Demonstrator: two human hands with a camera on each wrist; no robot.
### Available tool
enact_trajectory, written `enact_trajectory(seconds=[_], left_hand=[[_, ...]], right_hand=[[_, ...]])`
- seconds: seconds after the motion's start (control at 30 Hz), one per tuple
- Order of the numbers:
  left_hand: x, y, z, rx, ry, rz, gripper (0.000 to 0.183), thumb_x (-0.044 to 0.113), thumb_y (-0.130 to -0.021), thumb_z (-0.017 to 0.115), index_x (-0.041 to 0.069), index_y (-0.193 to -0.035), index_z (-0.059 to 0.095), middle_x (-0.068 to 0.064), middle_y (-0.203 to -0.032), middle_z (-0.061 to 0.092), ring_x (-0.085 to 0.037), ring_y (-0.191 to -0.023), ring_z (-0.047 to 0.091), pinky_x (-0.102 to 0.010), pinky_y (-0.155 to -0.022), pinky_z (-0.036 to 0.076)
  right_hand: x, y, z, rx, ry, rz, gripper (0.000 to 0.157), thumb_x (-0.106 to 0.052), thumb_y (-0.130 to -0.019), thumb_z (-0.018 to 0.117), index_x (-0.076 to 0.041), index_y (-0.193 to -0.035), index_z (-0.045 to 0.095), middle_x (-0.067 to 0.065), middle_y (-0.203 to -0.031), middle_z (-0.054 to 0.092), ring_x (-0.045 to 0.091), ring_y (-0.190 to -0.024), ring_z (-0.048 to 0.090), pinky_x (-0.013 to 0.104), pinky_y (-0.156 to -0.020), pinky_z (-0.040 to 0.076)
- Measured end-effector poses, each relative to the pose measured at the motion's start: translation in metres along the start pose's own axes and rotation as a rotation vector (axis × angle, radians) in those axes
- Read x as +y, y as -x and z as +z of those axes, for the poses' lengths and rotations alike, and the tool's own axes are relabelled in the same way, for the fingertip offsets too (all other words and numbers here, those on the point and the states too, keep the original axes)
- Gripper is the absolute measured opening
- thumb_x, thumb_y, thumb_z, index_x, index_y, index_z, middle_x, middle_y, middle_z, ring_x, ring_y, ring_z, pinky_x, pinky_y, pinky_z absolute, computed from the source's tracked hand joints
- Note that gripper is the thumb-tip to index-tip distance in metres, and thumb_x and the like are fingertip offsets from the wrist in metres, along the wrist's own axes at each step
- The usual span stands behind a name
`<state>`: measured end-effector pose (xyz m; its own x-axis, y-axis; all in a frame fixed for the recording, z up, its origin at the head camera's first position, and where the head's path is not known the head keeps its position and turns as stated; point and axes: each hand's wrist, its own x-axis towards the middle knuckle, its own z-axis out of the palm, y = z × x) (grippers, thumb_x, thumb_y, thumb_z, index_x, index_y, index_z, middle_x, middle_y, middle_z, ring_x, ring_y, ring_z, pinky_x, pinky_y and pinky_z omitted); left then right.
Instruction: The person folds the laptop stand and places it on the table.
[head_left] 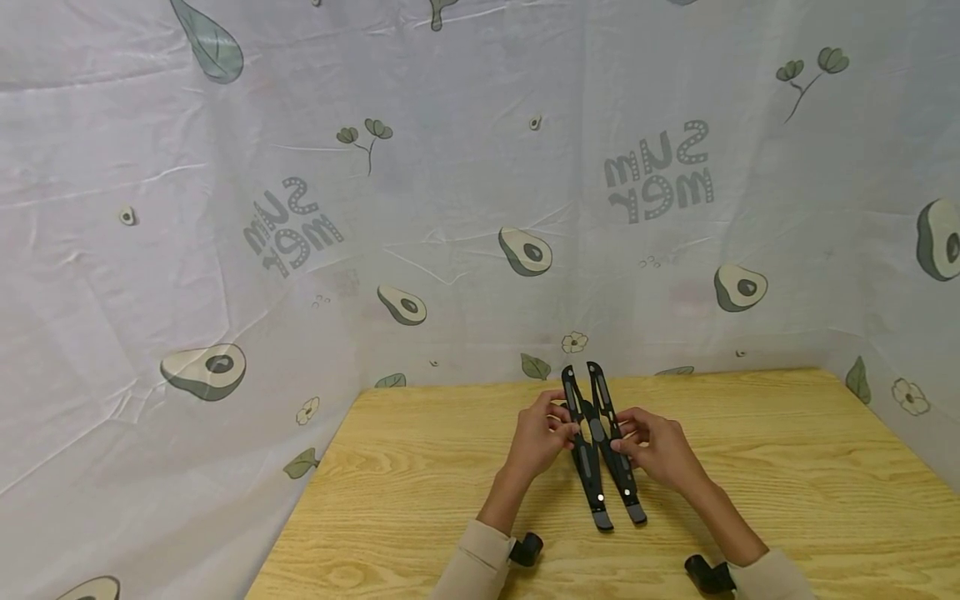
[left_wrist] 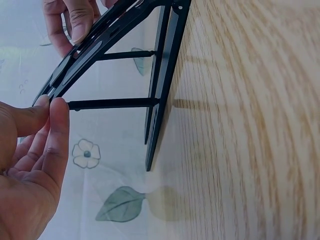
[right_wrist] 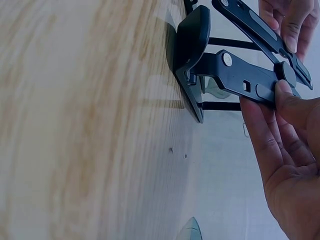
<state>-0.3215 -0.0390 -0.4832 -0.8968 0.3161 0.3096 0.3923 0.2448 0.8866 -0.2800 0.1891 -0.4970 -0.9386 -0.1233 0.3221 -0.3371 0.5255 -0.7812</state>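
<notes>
Left hand (head_left: 537, 435) and right hand (head_left: 662, 450) pinch opposite sides of the black stand (head_left: 597, 430). The stand rests on the bench (head_left: 420, 500), its crossed upper frame (right_wrist: 237, 74) tilted above the base (left_wrist: 167, 72) on struts (left_wrist: 115, 104).

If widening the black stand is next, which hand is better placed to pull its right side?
Right hand, probably: it pinches the black stand on that side, near the central hub. The left hand holds the opposite side, likely better for bracing.

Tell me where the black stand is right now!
In the head view, the black stand is right of the picture's middle, on the wooden table, between the left hand and the right hand.
</notes>
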Motion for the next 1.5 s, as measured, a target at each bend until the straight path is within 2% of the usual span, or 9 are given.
enact_trajectory(seconds=[0.17, 0.33, 0.6, 0.83, 1.5], left_hand=[[0.0008, -0.0011, 0.0008, -0.006, 0.011, -0.003, 0.051, -0.007, -0.098, 0.071, 0.002, -0.146, 0.056, -0.014, -0.1, 0.071, -0.008, -0.076, 0.071, -0.057, -0.073, 0.067], [0.0005, -0.0015, 0.0016, -0.009, 0.01, 0.0, 0.052, -0.009, -0.097, 0.072, 0.001, -0.146, 0.056, -0.016, -0.101, 0.072, -0.005, -0.076, 0.07, -0.057, -0.074, 0.067], [-0.0002, -0.0013, 0.0035, 0.002, 0.004, -0.001, 0.052, -0.01, -0.095, 0.074, -0.002, -0.144, 0.056, -0.014, -0.097, 0.072, -0.003, -0.072, 0.068, -0.055, -0.072, 0.067], [0.0014, -0.0018, 0.0045, -0.002, 0.007, 0.002, 0.052, -0.013, -0.096, 0.071, -0.001, -0.144, 0.057, -0.019, -0.1, 0.073, -0.001, -0.071, 0.067, -0.057, -0.073, 0.067], [0.0028, -0.0011, 0.0098, -0.005, 0.002, 0.009, 0.051, -0.012, -0.096, 0.071, 0.0, -0.144, 0.057, -0.019, -0.101, 0.073, 0.0, -0.072, 0.068, -0.053, -0.073, 0.067]], right_hand=[[-0.0008, 0.0005, 0.0005, 0.001, -0.003, 0.006, 0.036, -0.004, -0.096, 0.079, 0.003, -0.129, 0.068, 0.015, -0.105, 0.077, 0.012, -0.08, 0.075, 0.024, -0.059, 0.062], [-0.0013, 0.0007, 0.0019, -0.001, -0.011, 0.009, 0.035, -0.003, -0.096, 0.079, 0.003, -0.128, 0.068, 0.015, -0.104, 0.077, 0.013, -0.08, 0.075, 0.023, -0.059, 0.062], [-0.0017, 0.0004, 0.0048, -0.012, -0.027, 0.009, 0.036, -0.002, -0.095, 0.079, 0.005, -0.129, 0.067, 0.014, -0.102, 0.076, 0.01, -0.078, 0.074, 0.025, -0.059, 0.063], [-0.0041, -0.0002, 0.005, -0.017, -0.037, 0.012, 0.036, -0.002, -0.095, 0.079, 0.005, -0.129, 0.067, 0.014, -0.103, 0.076, 0.012, -0.079, 0.075, 0.026, -0.06, 0.064], [-0.0045, 0.0007, 0.0094, -0.036, -0.055, -0.008, 0.035, -0.002, -0.095, 0.079, 0.003, -0.128, 0.068, 0.013, -0.102, 0.076, 0.011, -0.079, 0.075, 0.026, -0.059, 0.063]])
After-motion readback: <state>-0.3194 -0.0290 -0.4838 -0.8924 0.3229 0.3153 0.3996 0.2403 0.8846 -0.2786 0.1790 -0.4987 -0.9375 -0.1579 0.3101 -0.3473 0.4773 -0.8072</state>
